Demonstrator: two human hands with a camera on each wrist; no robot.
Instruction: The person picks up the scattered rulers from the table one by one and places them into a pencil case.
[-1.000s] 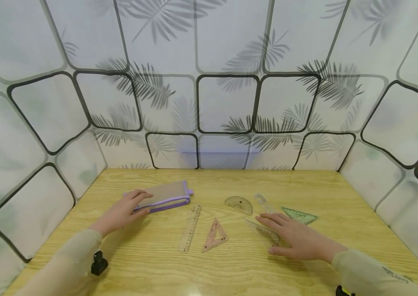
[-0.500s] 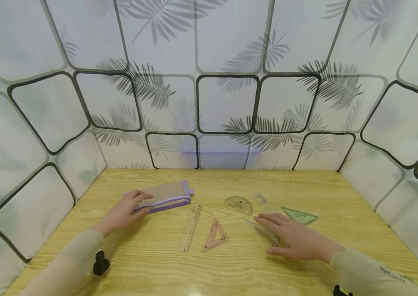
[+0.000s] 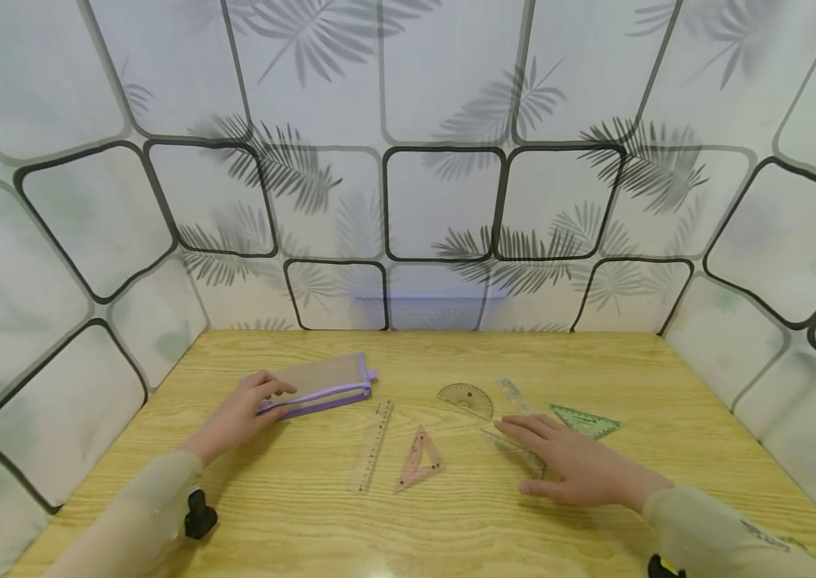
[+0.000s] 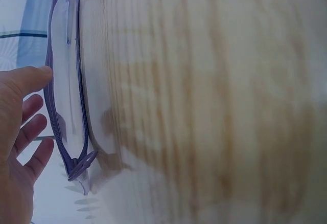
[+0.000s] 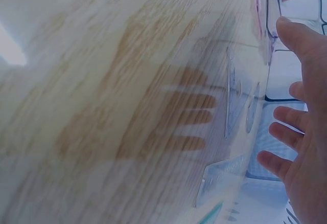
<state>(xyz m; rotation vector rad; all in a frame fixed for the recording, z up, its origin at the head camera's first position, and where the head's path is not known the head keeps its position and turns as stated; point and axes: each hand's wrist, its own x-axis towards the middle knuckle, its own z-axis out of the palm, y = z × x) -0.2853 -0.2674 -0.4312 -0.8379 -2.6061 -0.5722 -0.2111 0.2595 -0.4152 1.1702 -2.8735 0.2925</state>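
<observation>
A flat pouch with purple edging (image 3: 324, 379) lies at the left of the table; in the left wrist view its zipper side (image 4: 66, 81) faces the camera. My left hand (image 3: 238, 416) is at its left end, fingers loosely bent over it and the thumb by its front edge. My right hand (image 3: 581, 464), fingers relaxed and spread, is over a clear set square (image 3: 512, 451) and hides part of it. In the right wrist view that hand (image 5: 301, 116) holds nothing and stands off the tabletop. A green set square (image 3: 587, 421) lies just behind it.
A clear ruler (image 3: 372, 446) and a pink triangle (image 3: 420, 461) lie mid-table. Behind them are a protractor (image 3: 467, 399) and another clear piece (image 3: 514, 393). Patterned curtains (image 3: 444, 201) enclose the wooden table (image 3: 444, 538) at the back and sides.
My left hand has shifted very slightly at the pouch. My right hand has slid a little to the left over the clear set square. The pouch and measuring pieces look unmoved.
</observation>
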